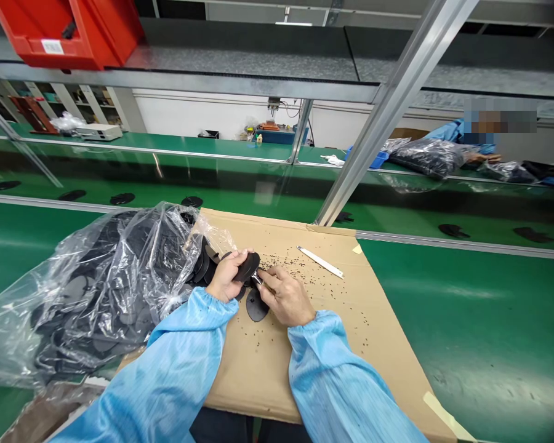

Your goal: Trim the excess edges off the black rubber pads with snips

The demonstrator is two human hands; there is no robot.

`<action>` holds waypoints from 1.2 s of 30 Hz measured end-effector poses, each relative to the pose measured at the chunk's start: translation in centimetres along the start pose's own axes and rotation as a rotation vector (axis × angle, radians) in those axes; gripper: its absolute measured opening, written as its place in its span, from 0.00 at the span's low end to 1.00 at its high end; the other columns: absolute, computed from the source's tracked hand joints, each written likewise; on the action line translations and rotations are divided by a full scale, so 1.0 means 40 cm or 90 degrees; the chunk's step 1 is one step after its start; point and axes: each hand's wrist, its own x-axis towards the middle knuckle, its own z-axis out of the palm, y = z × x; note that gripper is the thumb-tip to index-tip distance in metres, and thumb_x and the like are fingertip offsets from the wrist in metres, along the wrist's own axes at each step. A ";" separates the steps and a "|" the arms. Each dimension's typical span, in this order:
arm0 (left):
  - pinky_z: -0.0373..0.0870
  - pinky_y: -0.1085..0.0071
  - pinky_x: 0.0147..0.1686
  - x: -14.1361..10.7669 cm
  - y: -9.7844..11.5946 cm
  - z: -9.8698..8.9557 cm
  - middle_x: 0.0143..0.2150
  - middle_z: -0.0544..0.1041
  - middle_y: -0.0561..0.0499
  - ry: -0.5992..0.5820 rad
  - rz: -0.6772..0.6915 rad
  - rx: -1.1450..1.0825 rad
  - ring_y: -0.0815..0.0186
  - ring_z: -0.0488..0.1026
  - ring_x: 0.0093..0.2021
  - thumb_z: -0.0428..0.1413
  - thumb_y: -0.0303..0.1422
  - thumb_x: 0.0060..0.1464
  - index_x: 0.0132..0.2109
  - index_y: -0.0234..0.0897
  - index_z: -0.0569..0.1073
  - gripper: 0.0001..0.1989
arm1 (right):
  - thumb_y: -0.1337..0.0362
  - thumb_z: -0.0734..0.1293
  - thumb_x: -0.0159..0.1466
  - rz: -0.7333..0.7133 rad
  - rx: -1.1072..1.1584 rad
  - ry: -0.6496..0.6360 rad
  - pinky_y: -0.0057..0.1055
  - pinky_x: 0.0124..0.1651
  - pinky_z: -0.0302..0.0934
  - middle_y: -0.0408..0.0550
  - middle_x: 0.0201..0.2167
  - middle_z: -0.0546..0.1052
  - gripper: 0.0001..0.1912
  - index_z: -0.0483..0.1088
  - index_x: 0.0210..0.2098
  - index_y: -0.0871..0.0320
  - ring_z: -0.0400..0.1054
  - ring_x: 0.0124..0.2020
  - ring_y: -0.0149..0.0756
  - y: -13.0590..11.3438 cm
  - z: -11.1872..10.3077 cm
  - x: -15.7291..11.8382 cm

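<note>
My left hand (228, 277) is closed on a black plastic disc (249, 266), held tilted above the cardboard. My right hand (287, 296) is wrapped around small nippers (256, 279); their shiny metal head touches or nearly touches the disc's lower edge, and the handles are mostly hidden in my fingers. Just below both hands lies another black oval piece (257, 306). More black discs (204, 264) spill from a clear plastic bag (120, 277) beside my left hand. Small black bits (300, 267) are scattered over the cardboard sheet (258, 375).
A white blade-like strip (321, 262) lies on the cardboard's right side. Behind it, a green conveyor belt (258, 191) carries several black pieces. A slanted metal post (373, 123) rises at the far edge. A red bin (74, 31) sits overhead. Another person (447, 132) is at the back right.
</note>
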 end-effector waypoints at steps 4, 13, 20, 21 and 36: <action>0.59 0.80 0.15 0.012 -0.004 -0.013 0.27 0.72 0.54 -0.014 -0.008 -0.010 0.75 0.66 0.19 0.59 0.27 0.53 0.37 0.32 0.73 0.04 | 0.62 0.57 0.70 -0.007 0.005 0.005 0.31 0.40 0.68 0.52 0.45 0.73 0.17 0.69 0.54 0.56 0.72 0.39 0.37 0.001 0.004 0.001; 0.50 0.80 0.12 0.012 0.002 -0.018 0.21 0.65 0.57 -0.058 -0.048 -0.024 0.77 0.56 0.15 0.56 0.26 0.56 0.37 0.31 0.71 0.02 | 0.61 0.59 0.70 -0.016 -0.079 -0.017 0.37 0.45 0.66 0.53 0.47 0.74 0.16 0.67 0.55 0.55 0.70 0.44 0.43 -0.007 0.002 0.012; 0.50 0.80 0.12 0.008 0.003 -0.015 0.22 0.67 0.56 -0.043 -0.062 -0.002 0.78 0.56 0.15 0.58 0.26 0.54 0.37 0.31 0.71 0.03 | 0.60 0.65 0.66 0.012 -0.076 -0.082 0.35 0.46 0.68 0.53 0.47 0.74 0.19 0.67 0.56 0.56 0.70 0.43 0.43 -0.011 -0.013 0.014; 0.51 0.80 0.13 0.008 0.001 -0.015 0.22 0.67 0.56 -0.045 -0.055 0.001 0.78 0.56 0.15 0.58 0.26 0.54 0.36 0.31 0.71 0.03 | 0.62 0.65 0.67 0.017 -0.066 -0.096 0.34 0.47 0.68 0.53 0.48 0.73 0.19 0.66 0.56 0.57 0.70 0.44 0.42 -0.013 -0.017 0.015; 0.51 0.80 0.12 0.008 0.003 -0.016 0.22 0.66 0.55 -0.059 -0.053 -0.007 0.76 0.56 0.15 0.50 0.26 0.61 0.38 0.30 0.71 0.05 | 0.64 0.63 0.67 0.066 0.047 -0.070 0.28 0.46 0.67 0.49 0.46 0.74 0.16 0.70 0.53 0.55 0.71 0.43 0.37 -0.005 0.004 0.008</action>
